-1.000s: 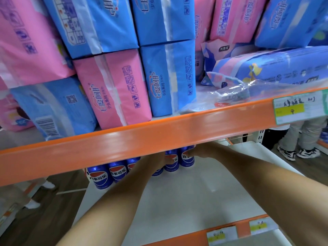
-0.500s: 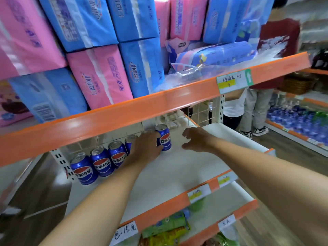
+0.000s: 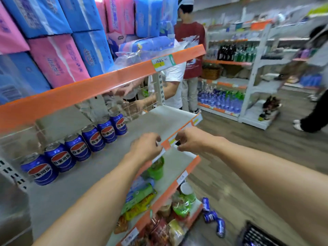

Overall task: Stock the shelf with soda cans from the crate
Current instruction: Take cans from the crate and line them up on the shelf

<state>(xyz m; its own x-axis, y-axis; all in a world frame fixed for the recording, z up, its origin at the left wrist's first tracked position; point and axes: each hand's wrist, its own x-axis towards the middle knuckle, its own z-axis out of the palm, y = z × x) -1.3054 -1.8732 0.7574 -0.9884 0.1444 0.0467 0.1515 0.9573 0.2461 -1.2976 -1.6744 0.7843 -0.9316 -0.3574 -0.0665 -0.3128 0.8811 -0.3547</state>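
Blue Pepsi soda cans (image 3: 76, 147), each printed with Chinese characters, stand in a row of six at the rear of the grey shelf (image 3: 145, 126). Three more cans (image 3: 213, 216) lie on the floor beside a black crate (image 3: 257, 236); its contents cannot be seen. Left hand (image 3: 145, 148) and right hand (image 3: 190, 141), fingers loosely curled, hold nothing above the orange shelf edge with its yellow price label (image 3: 173, 140).

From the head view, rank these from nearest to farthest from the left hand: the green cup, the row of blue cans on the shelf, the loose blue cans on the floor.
1. Green cup, just below the left hand.
2. Row of blue cans on the shelf, to its left.
3. Loose blue cans on the floor, lower right.
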